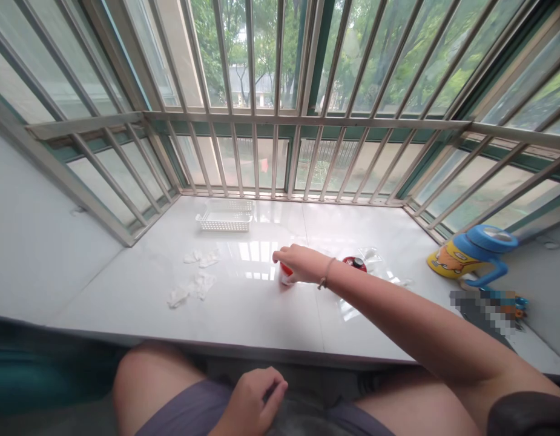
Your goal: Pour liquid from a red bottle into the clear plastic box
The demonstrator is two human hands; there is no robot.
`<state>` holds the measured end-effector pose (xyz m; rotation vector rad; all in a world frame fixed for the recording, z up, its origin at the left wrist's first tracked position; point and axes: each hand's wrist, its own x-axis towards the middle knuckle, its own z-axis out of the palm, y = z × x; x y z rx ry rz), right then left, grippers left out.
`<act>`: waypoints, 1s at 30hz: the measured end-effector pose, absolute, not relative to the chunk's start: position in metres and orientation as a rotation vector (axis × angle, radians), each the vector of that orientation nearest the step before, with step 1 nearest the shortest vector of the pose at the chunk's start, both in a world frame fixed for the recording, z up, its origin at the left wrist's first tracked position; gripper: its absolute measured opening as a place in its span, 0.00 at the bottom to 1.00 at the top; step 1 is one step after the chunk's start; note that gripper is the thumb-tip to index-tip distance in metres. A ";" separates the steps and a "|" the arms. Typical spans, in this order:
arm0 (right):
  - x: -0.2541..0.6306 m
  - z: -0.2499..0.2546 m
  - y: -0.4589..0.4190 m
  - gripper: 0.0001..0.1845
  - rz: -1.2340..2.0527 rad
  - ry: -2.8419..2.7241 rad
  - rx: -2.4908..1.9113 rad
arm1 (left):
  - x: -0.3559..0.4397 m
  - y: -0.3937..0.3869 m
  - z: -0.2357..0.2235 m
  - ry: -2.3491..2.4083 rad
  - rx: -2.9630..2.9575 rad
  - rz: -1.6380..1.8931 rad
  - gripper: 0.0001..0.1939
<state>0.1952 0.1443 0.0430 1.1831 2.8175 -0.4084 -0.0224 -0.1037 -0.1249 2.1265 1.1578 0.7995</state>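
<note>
My right hand [298, 263] reaches across the white sill and grips a small red-and-white container [286, 274] from above. Fingers hide most of the container, so I cannot tell its exact kind. Just behind my right wrist, partly covered by the forearm, lies a red round item with a black knob [356, 263]. Clear plastic packaging [373, 257] lies beside it. Over my lap, below the sill's front edge, my left hand [256, 396] is loosely curled with nothing visible in it. Crumpled white tissues [202, 283] lie left of the right hand.
A white perforated basket [225, 218] stands at the back left of the sill [261, 321]. On the right, a blue-and-yellow handled bottle [470, 251] leans over near a dark, blurred-out item [484, 315]. Metal window bars [275, 157] enclose the back and sides.
</note>
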 end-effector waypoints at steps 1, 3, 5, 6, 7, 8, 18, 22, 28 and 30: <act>0.185 0.041 0.138 0.33 -0.421 2.843 1.117 | -0.021 -0.104 -0.126 1.145 2.139 0.791 0.13; 0.168 0.035 0.128 0.35 -0.444 2.875 1.016 | -0.020 -0.105 -0.128 1.122 2.157 0.773 0.13; 0.156 0.031 0.120 0.37 -0.454 2.894 0.962 | -0.021 -0.105 -0.129 1.113 2.161 0.762 0.12; 0.153 0.031 0.117 0.38 -0.452 2.901 0.949 | -0.021 -0.105 -0.130 1.116 2.158 0.754 0.12; 0.151 0.032 0.115 0.39 -0.455 2.912 0.943 | -0.022 -0.105 -0.130 1.121 2.154 0.744 0.12; 0.152 0.035 0.114 0.40 -0.467 2.935 0.947 | -0.023 -0.105 -0.130 1.129 2.148 0.737 0.12; 0.293 0.082 0.165 0.24 0.052 2.411 2.178 | -0.028 -0.105 -0.133 1.165 2.077 0.723 0.12; 0.354 0.062 0.174 0.17 -0.013 1.904 2.362 | -0.028 -0.105 -0.137 1.164 2.055 0.726 0.13; 0.388 0.038 0.172 0.19 -0.209 1.809 2.263 | -0.027 -0.104 -0.137 1.182 2.051 0.717 0.14; 0.388 0.039 0.172 0.17 -0.175 1.860 2.276 | -0.028 -0.105 -0.137 1.185 2.052 0.715 0.14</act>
